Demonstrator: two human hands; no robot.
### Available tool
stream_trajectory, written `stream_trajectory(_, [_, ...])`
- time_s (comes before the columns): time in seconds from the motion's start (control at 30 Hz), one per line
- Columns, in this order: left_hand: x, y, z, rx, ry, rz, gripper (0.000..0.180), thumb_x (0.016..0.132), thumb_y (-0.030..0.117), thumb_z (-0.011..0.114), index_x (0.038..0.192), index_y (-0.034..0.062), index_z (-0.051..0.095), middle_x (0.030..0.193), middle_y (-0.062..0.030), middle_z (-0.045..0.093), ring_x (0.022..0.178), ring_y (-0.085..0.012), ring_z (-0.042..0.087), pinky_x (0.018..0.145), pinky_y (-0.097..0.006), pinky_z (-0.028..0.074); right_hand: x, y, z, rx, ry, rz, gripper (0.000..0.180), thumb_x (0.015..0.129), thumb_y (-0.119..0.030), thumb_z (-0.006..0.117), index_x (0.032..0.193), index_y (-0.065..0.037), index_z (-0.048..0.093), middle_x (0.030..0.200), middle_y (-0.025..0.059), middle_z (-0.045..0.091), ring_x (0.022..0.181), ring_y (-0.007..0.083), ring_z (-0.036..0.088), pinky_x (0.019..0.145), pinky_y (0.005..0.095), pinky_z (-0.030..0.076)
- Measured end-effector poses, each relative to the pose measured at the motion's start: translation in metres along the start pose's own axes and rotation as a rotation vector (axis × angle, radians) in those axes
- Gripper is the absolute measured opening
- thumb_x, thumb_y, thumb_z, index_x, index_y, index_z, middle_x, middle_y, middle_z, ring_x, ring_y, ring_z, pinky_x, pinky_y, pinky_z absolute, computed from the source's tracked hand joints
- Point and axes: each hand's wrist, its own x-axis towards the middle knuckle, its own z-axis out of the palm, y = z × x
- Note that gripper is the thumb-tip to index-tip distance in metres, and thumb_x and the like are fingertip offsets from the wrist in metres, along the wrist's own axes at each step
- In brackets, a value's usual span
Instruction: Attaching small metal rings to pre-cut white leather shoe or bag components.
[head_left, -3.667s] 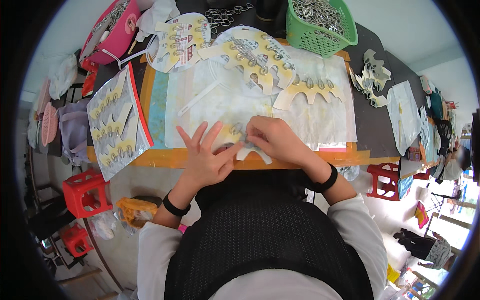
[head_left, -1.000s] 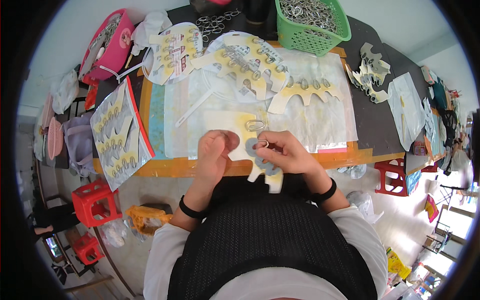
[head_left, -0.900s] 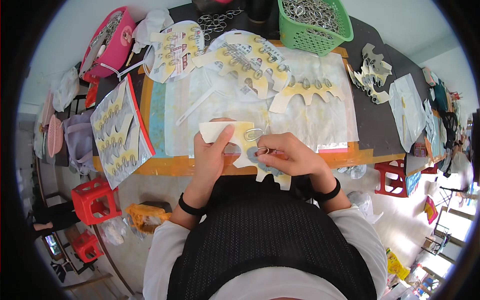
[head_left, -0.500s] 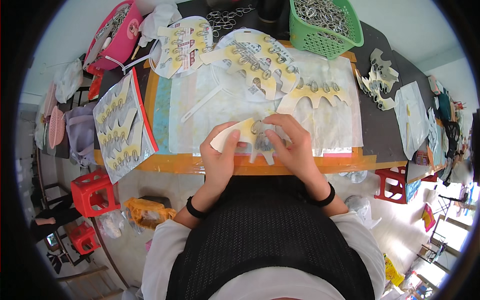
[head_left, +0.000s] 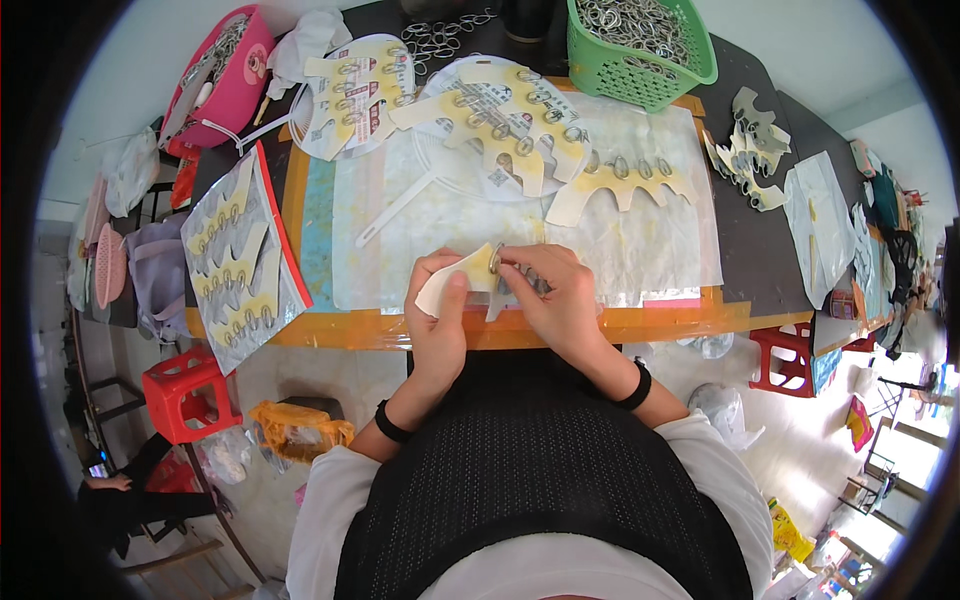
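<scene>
My left hand (head_left: 440, 322) grips a pale yellow scalloped card (head_left: 458, 281) by its lower left part, thumb on top. My right hand (head_left: 556, 298) pinches a small metal ring (head_left: 496, 262) against the card's right edge. Both hands hover just above the near edge of the work board (head_left: 330, 328), close to my chest. Part of the card is hidden behind my right fingers.
Finished ring-studded cards (head_left: 620, 182) lie farther back on the plastic-covered board, more cards in a stack (head_left: 238, 262) at the left. A green basket of metal rings (head_left: 640, 40) stands at the back, a pink bowl (head_left: 222, 72) at the back left. Red stools (head_left: 190, 392) stand below.
The card was lifted off the board and turned between my hands. My right hand has shifted to the card's right edge with a ring.
</scene>
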Motion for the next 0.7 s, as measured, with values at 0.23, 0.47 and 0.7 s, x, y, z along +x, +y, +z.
stream_trajectory(0.23, [-0.014,0.012,-0.003,-0.127,-0.122,-0.070,0.042,0.089,0.002,0.051,0.129,0.0031,0.040,0.129,-0.0102,0.044,0.120,-0.0206,0.049,0.100,-0.037,0.045,0.000,0.004,-0.010,0.329,-0.218,0.321,0.012,0.084,-0.004,0.072,0.096,-0.002,0.070,0.085,0.0056,0.067,0.075,0.0132,0.063,0.064,0.0249,0.047])
stream_trajectory(0.47, [-0.034,0.029,-0.026,-0.215,-0.260,-0.175,0.061,0.085,0.005,0.057,0.139,0.0023,0.028,0.127,-0.0091,0.041,0.118,-0.0180,0.048,0.098,-0.032,0.042,0.005,0.002,-0.008,0.036,-0.381,-0.056,0.008,0.077,-0.006,0.069,0.078,-0.008,0.062,0.071,0.0053,0.057,0.072,0.0222,0.055,0.080,0.0351,0.042])
stream_trajectory(0.7, [-0.009,0.024,-0.043,0.943,-0.362,0.300,0.058,0.078,0.004,0.072,0.130,0.0024,0.046,0.131,-0.0159,0.051,0.119,-0.0275,0.056,0.102,-0.041,0.043,0.001,0.006,0.011,-0.181,-0.397,-0.352,0.009,0.074,-0.007,0.068,0.081,-0.006,0.061,0.076,0.0052,0.055,0.079,0.0258,0.054,0.077,0.0365,0.042])
